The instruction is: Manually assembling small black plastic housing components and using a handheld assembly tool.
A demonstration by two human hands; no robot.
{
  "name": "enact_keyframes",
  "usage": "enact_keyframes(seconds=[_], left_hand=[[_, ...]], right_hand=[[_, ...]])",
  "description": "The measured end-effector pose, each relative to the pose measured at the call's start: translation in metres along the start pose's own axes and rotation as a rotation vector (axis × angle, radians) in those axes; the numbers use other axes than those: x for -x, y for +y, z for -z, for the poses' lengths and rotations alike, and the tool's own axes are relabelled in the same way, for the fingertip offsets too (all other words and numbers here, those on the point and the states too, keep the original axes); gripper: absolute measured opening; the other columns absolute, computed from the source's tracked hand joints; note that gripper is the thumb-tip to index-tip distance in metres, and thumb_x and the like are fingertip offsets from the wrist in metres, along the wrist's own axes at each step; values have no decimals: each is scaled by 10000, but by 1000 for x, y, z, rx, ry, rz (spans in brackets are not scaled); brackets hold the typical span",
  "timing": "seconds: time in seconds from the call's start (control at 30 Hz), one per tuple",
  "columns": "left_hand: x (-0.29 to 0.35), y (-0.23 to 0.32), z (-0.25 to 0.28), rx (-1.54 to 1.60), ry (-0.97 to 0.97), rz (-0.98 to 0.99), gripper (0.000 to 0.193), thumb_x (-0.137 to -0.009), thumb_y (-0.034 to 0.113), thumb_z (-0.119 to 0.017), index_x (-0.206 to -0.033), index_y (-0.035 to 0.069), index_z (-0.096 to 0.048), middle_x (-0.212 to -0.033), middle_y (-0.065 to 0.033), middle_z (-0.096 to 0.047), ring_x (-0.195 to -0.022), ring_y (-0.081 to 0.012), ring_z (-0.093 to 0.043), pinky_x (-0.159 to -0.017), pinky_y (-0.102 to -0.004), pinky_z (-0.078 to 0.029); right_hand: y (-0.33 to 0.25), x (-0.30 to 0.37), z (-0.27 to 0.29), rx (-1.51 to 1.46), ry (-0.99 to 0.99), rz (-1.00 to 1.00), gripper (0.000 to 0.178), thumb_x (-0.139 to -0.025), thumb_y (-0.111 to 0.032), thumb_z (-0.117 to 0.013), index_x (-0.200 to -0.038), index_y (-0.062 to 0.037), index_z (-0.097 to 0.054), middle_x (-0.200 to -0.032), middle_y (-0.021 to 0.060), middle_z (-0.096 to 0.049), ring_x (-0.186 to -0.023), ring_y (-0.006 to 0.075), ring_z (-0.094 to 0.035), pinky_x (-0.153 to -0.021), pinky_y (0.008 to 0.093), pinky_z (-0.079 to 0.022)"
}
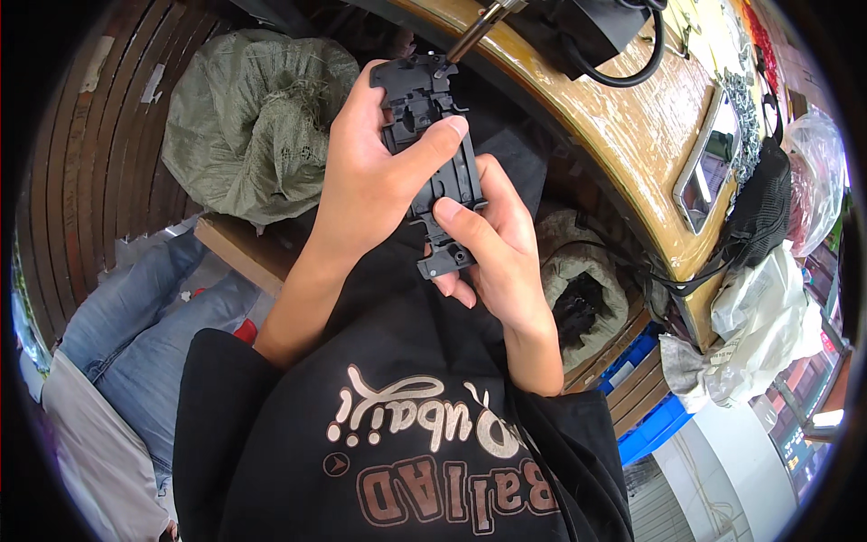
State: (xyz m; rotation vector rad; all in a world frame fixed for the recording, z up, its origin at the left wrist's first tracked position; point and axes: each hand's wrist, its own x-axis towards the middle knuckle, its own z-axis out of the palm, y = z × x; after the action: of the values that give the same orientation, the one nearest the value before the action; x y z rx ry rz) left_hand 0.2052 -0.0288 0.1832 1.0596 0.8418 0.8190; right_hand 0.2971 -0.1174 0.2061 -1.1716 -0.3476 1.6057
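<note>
Both hands hold a long black moulded plastic part [418, 101], tilted with its far end toward the bench edge. My left hand [366, 176] grips its far half from the left side, thumb laid across the top. My right hand [497, 244] clasps the near end, thumb pressing on the face and fingers curled beneath. At the part's far right corner is the tip of a metal driver-like rod [477, 30], which slants in from the top edge. Whether the tip touches the part I cannot tell. The underside is hidden.
A wooden bench [623, 126] curves along the right, bearing a phone [709, 172], a pile of small metal pieces [748, 117] and a black device with a cable [596, 36]. A green woven sack [253, 117] sits left; another open sack [587, 280] stands under the bench. Another person's jeans [135, 307] show left.
</note>
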Motion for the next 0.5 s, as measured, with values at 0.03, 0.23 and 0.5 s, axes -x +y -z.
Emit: enact_keyframes(seconds=[0.03, 0.23, 0.5], left_hand=[[0, 0, -1, -14, 8, 6, 241, -731, 22, -610, -924, 17, -466, -768, -4, -512, -671, -42, -492, -584, -191, -421], [6, 1, -2, -35, 45, 10, 245, -740, 46, -618, -937, 14, -475, -786, -3, -507, -696, -47, -489, -603, -194, -421], [5, 2, -1, -68, 44, -8, 242, -746, 48, -620, -943, 19, -483, -781, 0, -504, -685, -45, -487, -599, -187, -417]], right_hand=[[1, 0, 2, 9, -9, -1, 167, -858, -131, -481, -947, -25, -388, -593, 77, -508, -333, 102, -438, -253, 182, -254], [-2, 3, 1, -14, -63, -34, 145, -882, -125, -461, -942, -39, -360, -573, 40, -494, -334, 54, -401, -277, 173, -260], [0, 0, 4, -45, -114, -15, 150, -878, -121, -466, -946, -44, -357, -587, 41, -495, -338, 60, -406, -273, 176, -259]])
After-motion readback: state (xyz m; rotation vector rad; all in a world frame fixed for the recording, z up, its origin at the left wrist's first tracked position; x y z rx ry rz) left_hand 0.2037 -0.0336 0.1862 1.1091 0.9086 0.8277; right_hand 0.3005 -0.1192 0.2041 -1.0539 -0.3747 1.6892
